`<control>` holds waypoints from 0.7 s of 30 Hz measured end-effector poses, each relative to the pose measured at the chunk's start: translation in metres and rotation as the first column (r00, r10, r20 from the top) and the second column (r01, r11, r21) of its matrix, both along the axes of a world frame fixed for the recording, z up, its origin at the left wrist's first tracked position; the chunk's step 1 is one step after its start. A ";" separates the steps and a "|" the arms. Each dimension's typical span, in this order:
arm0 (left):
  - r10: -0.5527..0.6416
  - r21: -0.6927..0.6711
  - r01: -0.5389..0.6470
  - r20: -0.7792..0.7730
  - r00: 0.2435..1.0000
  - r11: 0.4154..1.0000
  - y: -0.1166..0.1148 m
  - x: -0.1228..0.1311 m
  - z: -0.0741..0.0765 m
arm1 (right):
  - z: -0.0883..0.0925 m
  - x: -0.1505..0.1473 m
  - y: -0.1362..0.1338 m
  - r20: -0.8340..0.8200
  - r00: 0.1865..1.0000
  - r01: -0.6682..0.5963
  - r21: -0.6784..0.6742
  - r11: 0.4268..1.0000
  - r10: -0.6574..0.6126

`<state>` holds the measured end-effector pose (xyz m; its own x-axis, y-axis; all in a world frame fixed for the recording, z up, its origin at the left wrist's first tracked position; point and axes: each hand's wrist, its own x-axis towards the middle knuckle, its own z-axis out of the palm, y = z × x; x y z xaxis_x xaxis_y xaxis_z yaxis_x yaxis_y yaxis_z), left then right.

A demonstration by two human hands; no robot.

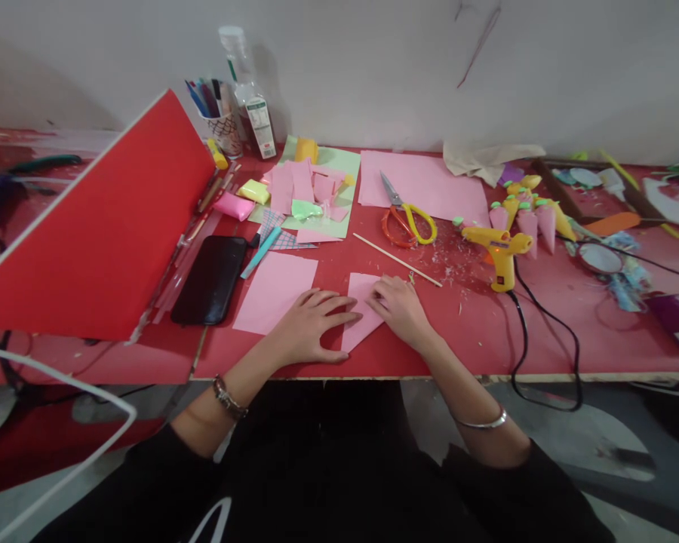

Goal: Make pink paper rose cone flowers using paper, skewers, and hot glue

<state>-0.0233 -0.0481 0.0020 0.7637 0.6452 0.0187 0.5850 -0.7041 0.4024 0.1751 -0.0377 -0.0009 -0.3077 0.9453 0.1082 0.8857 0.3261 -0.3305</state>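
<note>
Creasing seems the step in hand: the angular, apparently folded pink paper piece lies partly beneath the spread fingers of the left hand and the bent ones of the right hand, hands apart; whether the right pinches, I cannot tell. A neat fold would call for steady, even pressure.

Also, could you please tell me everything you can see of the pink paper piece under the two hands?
The pink paper piece looks plain and thin, with a slanting lower right edge; whether it is folded is hard to tell. It lies on the red tabletop near the front edge, to the right of a larger pink sheet. The left hand spreads its fingers over its left side; the right hand covers its upper right part.
</note>
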 end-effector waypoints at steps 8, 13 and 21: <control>0.007 -0.003 -0.007 -0.003 1.000 1.000 -0.001 0.000 0.002 | 0.009 0.002 -0.038 0.001 0.971 -0.233 0.188 0.954 0.237; 0.004 -0.007 -0.004 -0.018 1.000 1.000 0.000 0.001 0.002 | 0.008 0.004 -0.062 0.084 0.895 -0.446 0.154 0.882 0.438; -0.004 -0.016 0.003 -0.046 0.999 1.000 0.000 0.000 0.002 | 0.010 0.017 -0.059 0.066 0.930 -0.368 0.109 0.924 0.362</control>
<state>-0.0229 -0.0484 0.0036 0.7657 0.6426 -0.0272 0.6009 -0.6997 0.3863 0.1921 -0.0968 0.0090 -0.6359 0.7480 0.1902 0.7105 0.6636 -0.2341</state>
